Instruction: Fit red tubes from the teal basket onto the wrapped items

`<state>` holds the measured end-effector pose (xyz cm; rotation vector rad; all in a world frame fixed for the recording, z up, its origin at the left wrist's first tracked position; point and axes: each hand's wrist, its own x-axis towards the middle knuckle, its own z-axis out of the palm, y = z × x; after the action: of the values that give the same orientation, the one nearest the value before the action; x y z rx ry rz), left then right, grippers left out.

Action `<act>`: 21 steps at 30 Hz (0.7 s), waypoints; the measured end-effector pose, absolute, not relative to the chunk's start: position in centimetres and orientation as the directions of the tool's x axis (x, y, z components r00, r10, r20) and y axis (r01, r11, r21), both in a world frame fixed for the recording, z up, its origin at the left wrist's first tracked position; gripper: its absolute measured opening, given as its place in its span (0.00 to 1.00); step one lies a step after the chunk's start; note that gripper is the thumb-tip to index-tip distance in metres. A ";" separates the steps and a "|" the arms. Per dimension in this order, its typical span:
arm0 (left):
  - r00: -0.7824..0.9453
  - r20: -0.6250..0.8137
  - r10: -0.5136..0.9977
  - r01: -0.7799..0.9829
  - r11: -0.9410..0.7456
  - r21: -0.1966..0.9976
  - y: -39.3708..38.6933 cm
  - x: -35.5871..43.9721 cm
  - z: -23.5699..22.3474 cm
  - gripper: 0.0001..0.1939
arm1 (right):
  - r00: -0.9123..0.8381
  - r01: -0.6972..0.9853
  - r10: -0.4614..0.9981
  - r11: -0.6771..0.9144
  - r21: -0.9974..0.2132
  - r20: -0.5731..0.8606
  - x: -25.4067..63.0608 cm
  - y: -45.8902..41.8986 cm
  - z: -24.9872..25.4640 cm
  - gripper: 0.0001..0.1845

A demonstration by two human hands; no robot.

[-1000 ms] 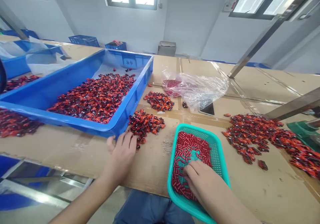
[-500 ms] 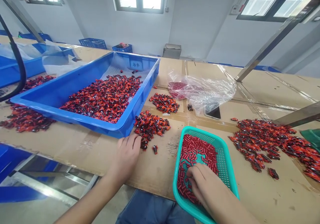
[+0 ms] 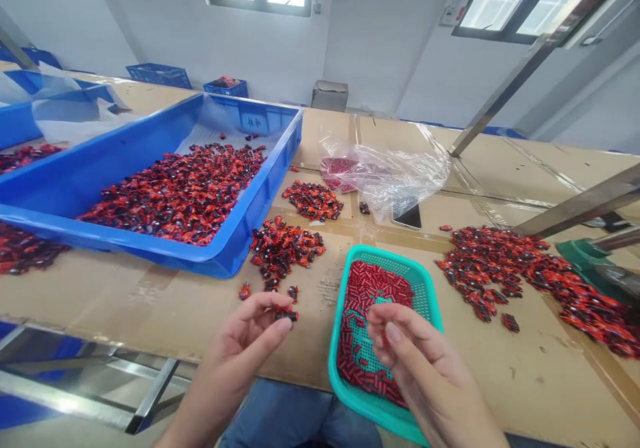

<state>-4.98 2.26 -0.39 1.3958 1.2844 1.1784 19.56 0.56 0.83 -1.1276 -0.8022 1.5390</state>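
Note:
My left hand (image 3: 250, 341) pinches a small red-and-black plastic piece (image 3: 287, 315) between thumb and fingers, above the front of the table. Behind it lies a heap of similar pieces (image 3: 285, 245), with a few loose ones at its near side. My right hand (image 3: 415, 355) is raised over a green mesh basket (image 3: 336, 341), its fingertips pressed together. Whatever sits between those fingertips is hidden. Many short dark-red tubes (image 3: 370, 281) fill the basket, with bare mesh showing in the middle.
A large blue tray (image 3: 235, 251) of red-and-black pieces stands at the left. Clear plastic film (image 3: 400, 175) covers part of a dark-red pile, beside a phone (image 3: 409, 216). More pieces (image 3: 490, 268) are heaped at the right, near a metal post (image 3: 585, 198) and a green tool (image 3: 583, 255).
My left hand has come away from the heap with a red-and-black piece. My right hand has lifted out of the tubes. The view has shifted somewhat to the right.

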 end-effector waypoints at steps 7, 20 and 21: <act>0.149 0.428 0.891 0.312 -0.453 0.835 0.8 -3.0 0.0 0.19 | -0.145 -0.449 0.988 -0.104 -0.887 -0.042 17.2 -0.6 0.8 0.03; 0.313 0.520 0.794 0.527 -0.601 0.601 -0.8 -1.8 1.2 0.18 | -0.053 0.201 0.754 0.651 -0.732 0.655 15.5 -1.9 0.4 0.05; 0.293 0.516 0.805 0.540 -0.584 0.606 -1.0 -1.6 1.1 0.17 | -0.072 0.228 0.746 0.659 -0.717 0.663 15.6 -1.8 0.5 0.05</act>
<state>-1.57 -0.98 1.10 2.2505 1.2194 1.1832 15.62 -1.80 0.47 -0.8138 -1.6281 0.5154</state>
